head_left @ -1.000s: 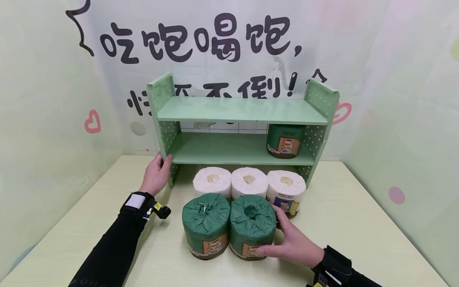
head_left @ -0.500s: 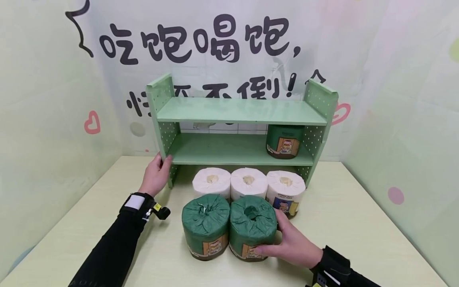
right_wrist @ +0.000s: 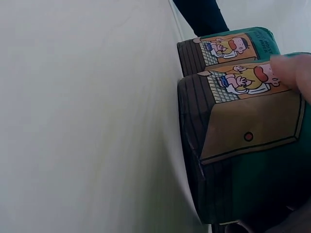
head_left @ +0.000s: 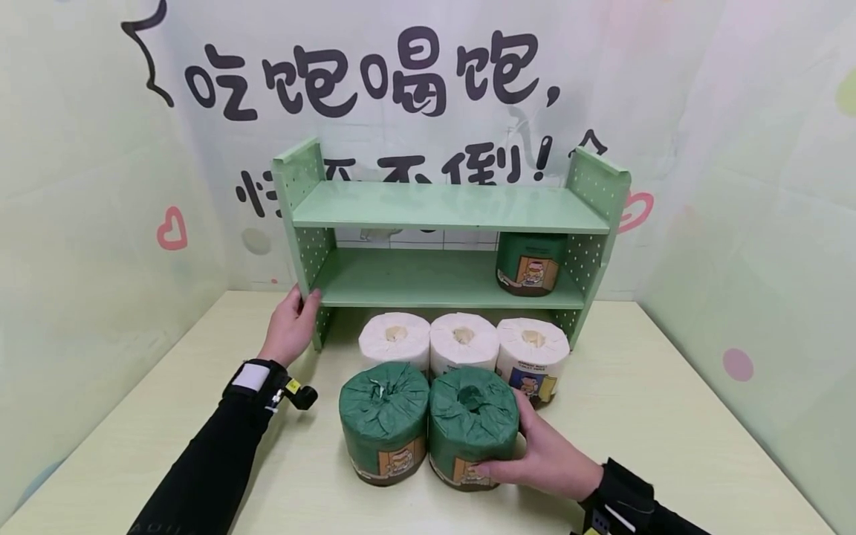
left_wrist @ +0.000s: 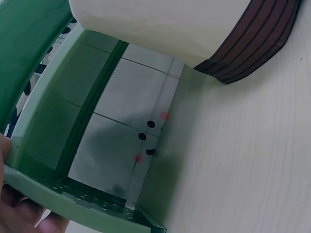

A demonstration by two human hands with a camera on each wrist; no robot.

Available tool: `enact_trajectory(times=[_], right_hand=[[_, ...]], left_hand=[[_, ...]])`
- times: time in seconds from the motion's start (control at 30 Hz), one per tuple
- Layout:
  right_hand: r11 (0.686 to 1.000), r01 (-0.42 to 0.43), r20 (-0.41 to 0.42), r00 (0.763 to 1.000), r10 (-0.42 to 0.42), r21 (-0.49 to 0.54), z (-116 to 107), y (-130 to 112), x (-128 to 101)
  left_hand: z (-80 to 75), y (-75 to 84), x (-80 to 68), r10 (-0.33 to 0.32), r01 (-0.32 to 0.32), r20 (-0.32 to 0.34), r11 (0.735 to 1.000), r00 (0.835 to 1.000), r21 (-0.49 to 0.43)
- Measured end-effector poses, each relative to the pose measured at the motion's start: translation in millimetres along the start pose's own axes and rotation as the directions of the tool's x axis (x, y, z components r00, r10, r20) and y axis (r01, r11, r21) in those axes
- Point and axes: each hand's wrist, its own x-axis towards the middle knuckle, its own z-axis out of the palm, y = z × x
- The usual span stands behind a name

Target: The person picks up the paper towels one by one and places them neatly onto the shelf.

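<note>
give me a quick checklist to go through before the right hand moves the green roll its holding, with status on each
1. Right hand has a grip on the held green roll: ok.
2. Left hand holds the left side of the rack: ok.
3. Bare space on the lower shelf board: ok, its one green roll stands at the right end.
4. Straight path back to the rack at table level: not ok, white rolls stand behind the held roll.
5. Held roll apart from its green neighbour: cannot tell, they look very close.
6. Held roll off the table: cannot tell.
</note>
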Motion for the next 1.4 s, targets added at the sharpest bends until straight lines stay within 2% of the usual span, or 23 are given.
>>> enact_trajectory(times=[0.23,0.5,0.77,1.4], right_hand=[[0.998,0.055,0.015,0.998,-0.055,0.002,1.3,0.8,0.6],[0.999,0.036,-0.006,0.999,-0.036,0.006,0.9,0.1,-0.4],[0.999,0.022,-0.044,0.999,-0.024,-0.041,0.7,-0.7,-1.6],[0.989,0.142,-0.048,0.988,-0.144,-0.044,-7.9,-3.7,-5.5]], left_hand=[[-0.4,-0.2,-1.7,0.000,0.000,0.013,1.000,1.000,-0.009],[0.2,0.5,-2.5,0.000,0.000,0.012,1.000,1.000,-0.010],[0.7,-1.1,-1.9,0.009,-0.008,0.008,1.000,1.000,-0.014],[-0.4,2.3,-1.6,0.013,-0.013,0.000,1.000,1.000,-0.008]])
